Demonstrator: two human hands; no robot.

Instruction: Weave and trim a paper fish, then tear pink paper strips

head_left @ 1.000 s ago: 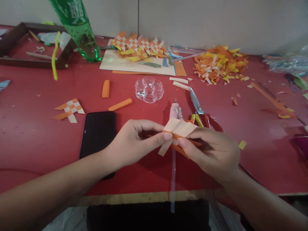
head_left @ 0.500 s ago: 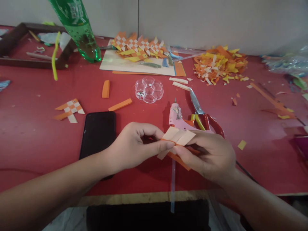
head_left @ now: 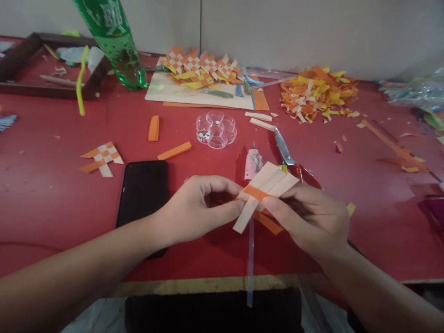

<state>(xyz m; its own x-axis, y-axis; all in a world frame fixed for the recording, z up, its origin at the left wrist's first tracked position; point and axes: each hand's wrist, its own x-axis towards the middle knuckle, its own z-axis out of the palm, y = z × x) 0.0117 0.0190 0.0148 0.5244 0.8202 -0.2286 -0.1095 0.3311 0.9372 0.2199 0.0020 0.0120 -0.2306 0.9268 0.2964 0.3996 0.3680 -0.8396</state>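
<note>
Between my two hands, above the table's front part, are interlaced paper strips (head_left: 255,192) in cream and orange. My left hand (head_left: 203,212) pinches their left edge between thumb and fingers. On the right side, my right hand (head_left: 312,217) grips them, its thumb lying on top and its fingers partly hidden behind. Cream ends point up and right, one cream strip slants down left, and an orange end hangs below. Partly hidden behind the paper lies a pink glue gun (head_left: 253,165), with a clear glue stick (head_left: 250,263) reaching past the table edge.
Red-handled scissors (head_left: 284,148) lie beyond my right hand, and a phone (head_left: 144,194) lies left. A woven paper fish (head_left: 104,157), folded orange strips (head_left: 174,151) and a clear flower-shaped palette (head_left: 216,131) are on the table. Behind stand a green bottle (head_left: 121,51) and a scrap pile (head_left: 317,95).
The paper strips have opened out and tilted, so the orange band across them and longer cream ends show. My right hand has shifted slightly right; my left hand keeps its pinch.
</note>
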